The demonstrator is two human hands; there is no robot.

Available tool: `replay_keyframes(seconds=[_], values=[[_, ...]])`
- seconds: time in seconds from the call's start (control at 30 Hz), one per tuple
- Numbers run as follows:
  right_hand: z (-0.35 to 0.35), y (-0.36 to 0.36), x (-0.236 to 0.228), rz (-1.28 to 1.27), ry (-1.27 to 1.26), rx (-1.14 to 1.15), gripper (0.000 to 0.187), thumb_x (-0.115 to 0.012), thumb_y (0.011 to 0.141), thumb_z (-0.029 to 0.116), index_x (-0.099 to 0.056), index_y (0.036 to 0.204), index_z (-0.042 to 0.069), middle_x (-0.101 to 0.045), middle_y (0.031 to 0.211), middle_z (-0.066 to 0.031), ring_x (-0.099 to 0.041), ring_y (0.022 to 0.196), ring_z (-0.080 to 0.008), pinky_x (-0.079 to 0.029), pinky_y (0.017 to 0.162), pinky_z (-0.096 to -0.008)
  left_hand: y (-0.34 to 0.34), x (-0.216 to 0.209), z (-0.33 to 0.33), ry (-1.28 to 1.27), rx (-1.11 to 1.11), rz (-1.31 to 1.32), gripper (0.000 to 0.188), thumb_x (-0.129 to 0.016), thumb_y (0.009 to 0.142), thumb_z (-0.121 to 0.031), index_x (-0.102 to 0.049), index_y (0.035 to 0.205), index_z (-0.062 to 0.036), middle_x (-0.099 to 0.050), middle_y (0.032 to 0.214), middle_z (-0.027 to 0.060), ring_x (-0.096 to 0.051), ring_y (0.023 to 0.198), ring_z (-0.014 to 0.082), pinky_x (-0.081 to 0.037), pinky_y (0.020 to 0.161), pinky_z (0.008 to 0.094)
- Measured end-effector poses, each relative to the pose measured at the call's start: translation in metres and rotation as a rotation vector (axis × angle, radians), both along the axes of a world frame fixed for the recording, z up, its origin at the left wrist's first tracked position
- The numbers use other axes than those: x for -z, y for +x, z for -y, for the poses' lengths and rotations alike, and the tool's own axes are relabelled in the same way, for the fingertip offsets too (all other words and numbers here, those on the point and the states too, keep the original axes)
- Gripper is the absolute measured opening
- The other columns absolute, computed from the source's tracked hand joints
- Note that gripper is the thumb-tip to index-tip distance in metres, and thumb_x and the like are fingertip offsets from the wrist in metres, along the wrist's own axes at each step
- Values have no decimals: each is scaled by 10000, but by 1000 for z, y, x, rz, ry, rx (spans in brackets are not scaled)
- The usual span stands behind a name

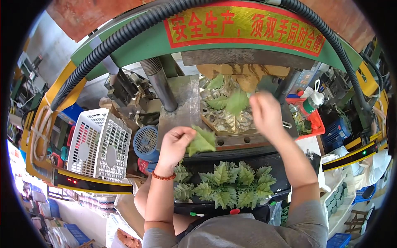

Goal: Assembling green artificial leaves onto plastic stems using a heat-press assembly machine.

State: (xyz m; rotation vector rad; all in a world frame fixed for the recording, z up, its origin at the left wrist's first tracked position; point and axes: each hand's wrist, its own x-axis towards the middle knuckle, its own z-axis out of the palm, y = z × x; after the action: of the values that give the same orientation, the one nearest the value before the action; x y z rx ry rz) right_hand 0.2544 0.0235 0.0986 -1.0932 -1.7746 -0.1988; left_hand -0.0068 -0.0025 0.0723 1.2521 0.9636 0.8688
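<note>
My left hand (175, 145), with a beaded bracelet at the wrist, pinches a green fabric-like leaf (202, 141) in front of the press bed. It may be more than one leaf; I cannot tell. My right hand (266, 113), smeared by motion, has a blurred green leaf (237, 102) at its fingertips over the metal leaf-shaped mold (233, 126). Another leaf (217, 102) lies on the mold's left part, and one more (216, 82) sits farther back. Nearest my body, several jagged green leaf sprays (235, 182) rest on the black ledge (186, 159).
The green press frame (136, 49) arches overhead, with a steel column (161, 87) left of the mold. A white plastic basket (99, 144) and a blue motor (147, 142) stand at left. At right is a red basket (316, 124) with a bottle (313, 101). Yellow-edged sensor bars (93, 183) flank me.
</note>
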Motion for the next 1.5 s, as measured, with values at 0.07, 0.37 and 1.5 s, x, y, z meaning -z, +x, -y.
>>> replay_keyframes(seconds=[0.07,0.37,1.5], values=[[-41,10,-14,-36,-471,231,86,-533,832,83,-601,819,30,-637,799,-138,-552,612,-346,-444,522,-419,7,-1,4,43,-266,116,118,-610,903,-112,-632,840,-14,-561,702,-10,-452,635,46,-346,553,160],[-142,54,31,294,156,519,417,-659,812,283,-603,1165,69,-661,1061,-88,-629,949,-279,-490,842,-346,26,-4,24,291,-429,-15,103,-631,899,-100,-620,835,-21,-561,709,-13,-438,614,35,-351,550,155],[75,-41,-3,-812,-576,-395,105,-666,820,29,-696,912,-9,-694,878,-75,-616,703,-130,-499,649,-236,8,31,68,240,-510,358,68,-664,865,-58,-609,861,-18,-597,752,-6,-468,620,57,-384,560,174]])
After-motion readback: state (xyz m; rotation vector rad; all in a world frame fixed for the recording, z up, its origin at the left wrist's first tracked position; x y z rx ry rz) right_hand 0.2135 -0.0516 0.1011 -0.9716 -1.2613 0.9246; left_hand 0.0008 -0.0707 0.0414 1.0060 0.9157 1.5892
